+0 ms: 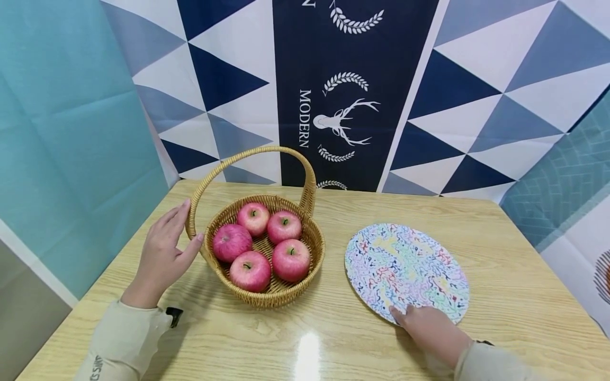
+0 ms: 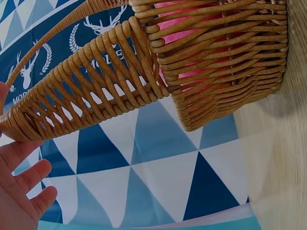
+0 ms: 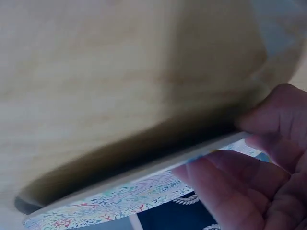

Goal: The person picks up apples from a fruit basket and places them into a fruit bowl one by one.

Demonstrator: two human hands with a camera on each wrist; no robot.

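Observation:
A wicker basket (image 1: 267, 301) with a tall arched handle (image 1: 267, 150) stands left of centre. Several red apples (image 1: 250, 271) lie in it. My left hand (image 1: 164, 248) is at the handle's left side, thumb and fingertips on either side of the wicker. In the left wrist view its other fingers (image 2: 33, 175) are spread off the handle. Right of the basket is a thin round board (image 1: 405, 264) with a multicoloured squiggle pattern. My right hand (image 1: 431, 330) pinches its near edge. The right wrist view shows a dark gap between that edge and the table.
The wood-grain table (image 1: 229, 344) ends at the back against a hanging cloth (image 1: 348, 63) with triangles and a deer print. Teal cloth (image 1: 81, 121) hangs at the left. Part of a striped round print (image 1: 602, 275) shows at the far right edge.

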